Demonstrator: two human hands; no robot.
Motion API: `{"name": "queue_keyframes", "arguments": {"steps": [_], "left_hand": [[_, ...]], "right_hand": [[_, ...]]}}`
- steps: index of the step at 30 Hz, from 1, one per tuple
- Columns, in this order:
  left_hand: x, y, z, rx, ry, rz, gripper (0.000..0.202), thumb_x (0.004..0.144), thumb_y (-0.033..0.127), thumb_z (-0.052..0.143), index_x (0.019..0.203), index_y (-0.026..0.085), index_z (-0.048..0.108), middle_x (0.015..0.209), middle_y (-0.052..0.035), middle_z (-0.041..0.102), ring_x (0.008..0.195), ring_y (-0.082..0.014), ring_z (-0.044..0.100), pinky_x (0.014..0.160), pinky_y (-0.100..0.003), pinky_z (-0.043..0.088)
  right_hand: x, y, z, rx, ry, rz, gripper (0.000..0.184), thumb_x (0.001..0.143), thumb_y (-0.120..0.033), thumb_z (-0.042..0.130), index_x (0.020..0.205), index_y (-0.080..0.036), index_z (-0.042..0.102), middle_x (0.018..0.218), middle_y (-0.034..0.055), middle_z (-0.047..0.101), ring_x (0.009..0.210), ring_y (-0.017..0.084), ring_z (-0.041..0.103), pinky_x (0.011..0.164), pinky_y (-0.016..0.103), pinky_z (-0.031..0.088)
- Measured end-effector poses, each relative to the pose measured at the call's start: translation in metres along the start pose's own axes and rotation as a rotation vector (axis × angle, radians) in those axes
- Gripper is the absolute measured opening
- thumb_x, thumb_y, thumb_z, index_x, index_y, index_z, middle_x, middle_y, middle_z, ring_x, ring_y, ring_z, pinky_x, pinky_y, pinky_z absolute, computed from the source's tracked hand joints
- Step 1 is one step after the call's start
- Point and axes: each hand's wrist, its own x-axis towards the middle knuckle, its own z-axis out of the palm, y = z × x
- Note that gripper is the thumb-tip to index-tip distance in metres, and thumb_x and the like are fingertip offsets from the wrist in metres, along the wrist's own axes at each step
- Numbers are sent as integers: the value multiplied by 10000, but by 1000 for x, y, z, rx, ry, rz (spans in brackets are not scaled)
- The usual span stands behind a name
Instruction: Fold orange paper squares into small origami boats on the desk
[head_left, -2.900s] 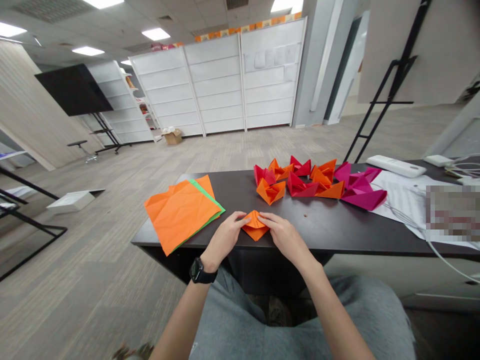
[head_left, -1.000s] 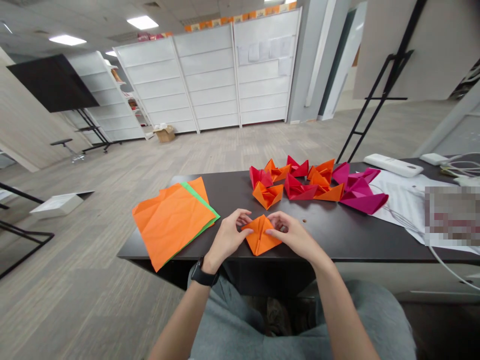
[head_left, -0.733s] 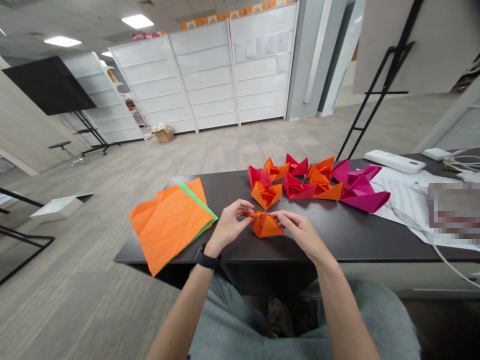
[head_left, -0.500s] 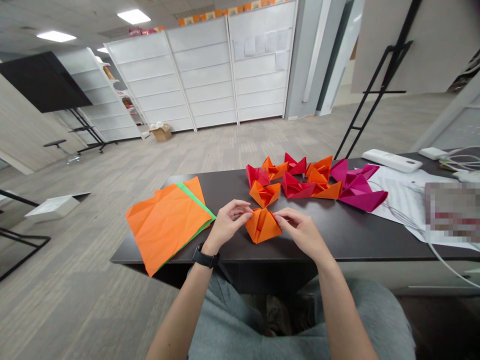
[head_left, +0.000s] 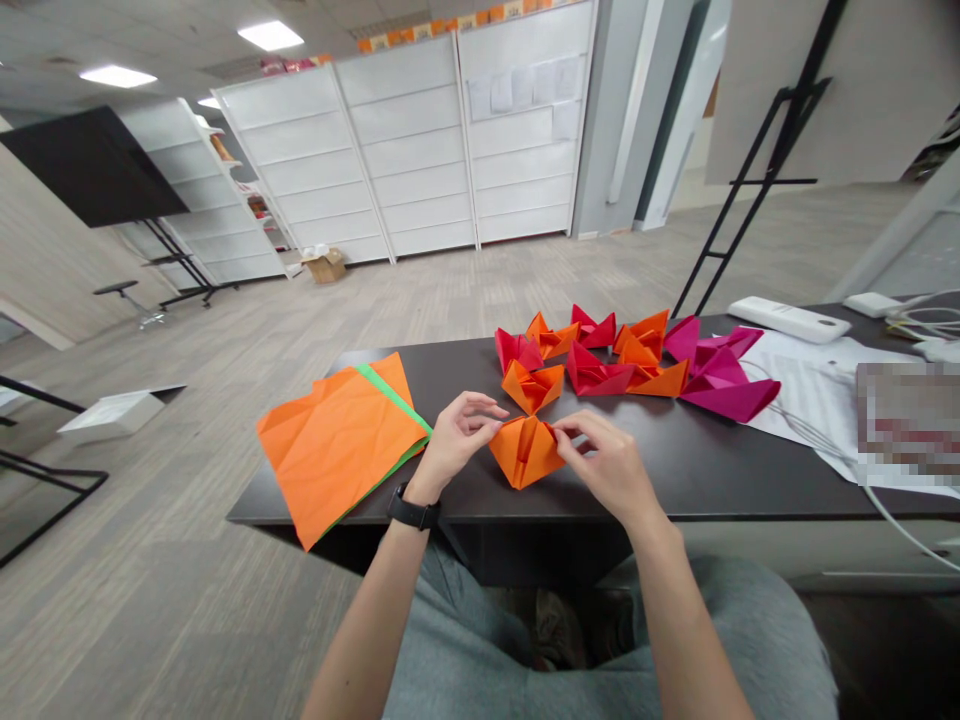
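Near the front edge of the table lies an orange folded paper boat (head_left: 525,455), with a crease running down its middle. My left hand (head_left: 463,432) is at its upper left corner, thumb against the paper and fingers curled above. At the right corner, my right hand (head_left: 600,455) pinches the paper between thumb and fingers. Just behind is another orange paper boat (head_left: 532,386), its lower tip close to the one I hold. Several finished red, orange and magenta boats (head_left: 731,385) stand grouped behind and to the right.
Orange sheets and a green sheet (head_left: 341,435) lie at the table's left end, overhanging its front edge. White papers (head_left: 795,380), cables and a white device (head_left: 789,319) occupy the right side. The dark table (head_left: 457,365) ends just before my lap.
Both hands stay at the corners of the orange paper boat. Its front has opened slightly around the central crease, and the left fingers have lifted a little. The view has shifted slightly.
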Motion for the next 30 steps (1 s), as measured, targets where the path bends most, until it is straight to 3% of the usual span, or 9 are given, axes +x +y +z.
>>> {"name": "queue_keyframes", "arguments": {"steps": [3,9,16,30], "left_hand": [[1,-2,-1,29,4,-25,377,774,302,769,1063,173,565,875,-54,747,856,-161,717,803,-271,549],[3,-6,-2,33,103,-16,375,736,315,786,953,195,505,815,-26,737,762,-145,707,713,-248,543],[4,-7,-1,26,142,43,328,743,304,768,858,202,477,817,-13,706,773,-127,688,740,-250,546],[1,-13,-2,158,157,90,186,807,254,666,894,201,510,874,-11,659,796,-116,654,751,-243,535]], "right_hand": [[0,-2,3,-21,31,-9,174,925,-263,495,855,-219,648,852,47,684,745,176,646,589,274,546],[1,-3,5,-49,109,31,173,907,-252,482,866,-227,649,830,46,691,725,185,652,624,299,563],[1,-2,8,-42,189,109,146,879,-245,505,848,-216,644,831,41,703,723,186,666,655,296,572],[-1,7,10,14,231,285,89,848,-286,522,816,-231,585,737,26,706,640,204,703,636,307,561]]}}
